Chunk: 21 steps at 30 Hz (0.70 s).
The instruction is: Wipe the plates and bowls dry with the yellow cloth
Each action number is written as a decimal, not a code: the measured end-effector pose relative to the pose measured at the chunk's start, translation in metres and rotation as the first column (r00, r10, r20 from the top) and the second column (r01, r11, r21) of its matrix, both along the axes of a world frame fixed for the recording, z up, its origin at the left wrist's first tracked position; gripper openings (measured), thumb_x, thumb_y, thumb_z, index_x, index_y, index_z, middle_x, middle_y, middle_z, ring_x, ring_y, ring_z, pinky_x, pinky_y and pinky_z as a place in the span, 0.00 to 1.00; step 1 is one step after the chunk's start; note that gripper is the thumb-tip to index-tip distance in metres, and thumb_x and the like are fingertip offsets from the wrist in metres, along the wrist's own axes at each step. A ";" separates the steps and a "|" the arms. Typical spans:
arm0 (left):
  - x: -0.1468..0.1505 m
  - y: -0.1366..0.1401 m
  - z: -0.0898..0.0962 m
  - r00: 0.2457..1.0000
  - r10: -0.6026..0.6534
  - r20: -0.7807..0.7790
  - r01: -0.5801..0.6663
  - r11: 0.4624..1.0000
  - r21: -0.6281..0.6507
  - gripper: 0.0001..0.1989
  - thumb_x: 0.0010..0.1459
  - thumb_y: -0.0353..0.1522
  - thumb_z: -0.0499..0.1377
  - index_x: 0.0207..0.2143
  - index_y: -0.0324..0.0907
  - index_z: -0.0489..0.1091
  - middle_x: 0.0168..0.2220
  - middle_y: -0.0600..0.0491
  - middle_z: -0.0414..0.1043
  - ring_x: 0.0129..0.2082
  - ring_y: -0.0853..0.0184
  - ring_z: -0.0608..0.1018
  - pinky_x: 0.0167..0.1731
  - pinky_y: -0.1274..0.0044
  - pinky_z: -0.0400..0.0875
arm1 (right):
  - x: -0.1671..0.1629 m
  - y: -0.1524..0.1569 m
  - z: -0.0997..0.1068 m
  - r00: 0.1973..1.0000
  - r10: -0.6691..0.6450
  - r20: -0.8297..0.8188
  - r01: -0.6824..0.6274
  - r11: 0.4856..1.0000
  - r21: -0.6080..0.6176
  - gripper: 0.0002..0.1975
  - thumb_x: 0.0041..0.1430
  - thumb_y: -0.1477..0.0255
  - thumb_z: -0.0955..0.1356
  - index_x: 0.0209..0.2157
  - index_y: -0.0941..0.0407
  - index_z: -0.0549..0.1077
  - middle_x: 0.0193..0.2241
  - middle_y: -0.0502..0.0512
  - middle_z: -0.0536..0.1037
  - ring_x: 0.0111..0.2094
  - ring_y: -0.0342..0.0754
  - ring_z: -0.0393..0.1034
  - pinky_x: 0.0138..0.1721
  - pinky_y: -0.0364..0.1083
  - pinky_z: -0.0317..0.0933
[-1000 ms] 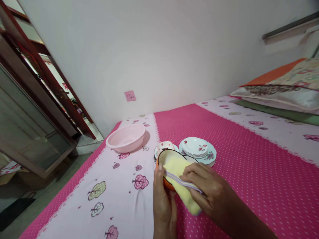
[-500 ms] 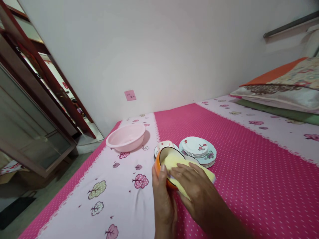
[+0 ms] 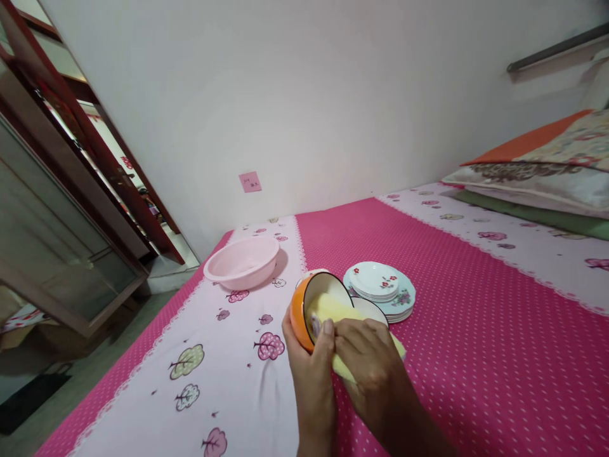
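Observation:
My left hand (image 3: 311, 374) grips an orange bowl (image 3: 299, 314) with a white inside and a dark rim, tilted so its mouth faces right. A yellow cloth (image 3: 333, 309) reaches into the bowl and hangs out below my right hand (image 3: 371, 355). The right fingers are curled on that cloth at the bowl's rim. Just behind the hands is a white bowl (image 3: 370, 310) with a dark rim, partly hidden. Behind the orange bowl, a little of some other dishware shows. To the right stands a stack of small flowered plates (image 3: 373, 279) on larger pale green plates (image 3: 404, 298).
A pink plastic basin (image 3: 242, 263) sits at the far left of the bed, which has a pink and white sheet (image 3: 476, 330). Pillows (image 3: 537, 178) are piled at the right against the white wall (image 3: 333, 114). A door (image 3: 118, 171) stands at the left.
The orange bowl has turned, showing more of its outside and its inner wall. My right fingers, flatter on the cloth before, are now curled, and the cloth is bunched lower in the bowl.

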<state>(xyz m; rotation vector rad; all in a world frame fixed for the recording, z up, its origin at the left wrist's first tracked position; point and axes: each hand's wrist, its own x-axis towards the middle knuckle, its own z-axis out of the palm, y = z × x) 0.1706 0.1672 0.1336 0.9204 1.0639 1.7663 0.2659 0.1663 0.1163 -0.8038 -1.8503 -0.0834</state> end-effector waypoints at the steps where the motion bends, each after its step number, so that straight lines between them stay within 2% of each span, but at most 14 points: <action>1: 0.001 -0.001 0.001 1.000 0.015 -0.010 -0.015 1.000 0.000 0.36 0.58 0.44 0.67 0.64 0.44 0.61 0.51 0.45 0.77 0.49 0.58 0.80 0.51 0.69 0.74 | -0.002 -0.001 0.001 1.000 -0.015 -0.012 0.015 1.000 0.017 0.12 0.72 0.76 0.60 0.45 0.57 0.75 0.37 0.56 0.79 0.42 0.53 0.71 0.47 0.52 0.54; 3: -0.003 -0.003 0.004 0.997 0.039 -0.074 -0.039 0.999 0.005 0.30 0.59 0.45 0.66 0.60 0.43 0.65 0.47 0.48 0.78 0.45 0.60 0.81 0.48 0.70 0.74 | -0.004 -0.003 0.002 0.999 -0.028 -0.021 0.029 0.999 0.025 0.12 0.72 0.75 0.60 0.46 0.56 0.75 0.38 0.57 0.80 0.42 0.53 0.71 0.47 0.52 0.54; 5: -0.014 -0.004 0.006 0.990 0.005 -0.144 -0.006 1.000 -0.005 0.26 0.60 0.45 0.65 0.56 0.42 0.68 0.45 0.49 0.78 0.43 0.61 0.80 0.47 0.71 0.74 | -0.005 -0.004 0.002 1.000 -0.003 -0.005 0.003 1.000 0.004 0.13 0.72 0.77 0.61 0.48 0.55 0.75 0.39 0.56 0.80 0.43 0.53 0.71 0.50 0.53 0.54; 10: -0.044 0.001 0.008 0.963 -0.104 -0.247 0.092 0.994 -0.062 0.28 0.60 0.46 0.65 0.57 0.41 0.69 0.48 0.47 0.79 0.46 0.59 0.79 0.48 0.70 0.73 | -0.005 -0.001 -0.005 0.991 0.110 0.082 -0.100 0.987 -0.124 0.19 0.68 0.83 0.61 0.53 0.51 0.73 0.45 0.51 0.80 0.49 0.50 0.70 0.62 0.55 0.46; 12: -0.043 0.002 0.008 0.968 -0.102 -0.230 0.087 0.993 -0.074 0.29 0.59 0.46 0.65 0.58 0.41 0.68 0.49 0.46 0.78 0.46 0.59 0.80 0.48 0.69 0.73 | -0.007 0.000 -0.007 0.992 0.104 0.076 -0.096 0.990 -0.100 0.19 0.67 0.83 0.61 0.52 0.53 0.73 0.44 0.52 0.80 0.47 0.51 0.70 0.61 0.54 0.48; 18: -0.013 -0.001 0.007 0.988 -0.020 -0.152 0.011 0.998 -0.064 0.27 0.58 0.45 0.67 0.56 0.44 0.67 0.50 0.47 0.77 0.48 0.59 0.80 0.50 0.69 0.73 | -0.012 -0.001 -0.008 0.999 0.007 -0.047 -0.005 1.000 0.025 0.10 0.68 0.79 0.60 0.39 0.57 0.72 0.35 0.57 0.77 0.39 0.53 0.69 0.50 0.53 0.56; 21: -0.016 -0.001 0.007 0.988 -0.037 -0.149 0.028 0.998 -0.064 0.26 0.61 0.46 0.64 0.57 0.44 0.68 0.50 0.48 0.78 0.49 0.59 0.80 0.50 0.70 0.73 | -0.013 -0.003 -0.006 1.000 -0.009 -0.016 0.010 1.000 0.028 0.10 0.69 0.78 0.60 0.42 0.57 0.73 0.38 0.57 0.78 0.41 0.53 0.69 0.52 0.54 0.55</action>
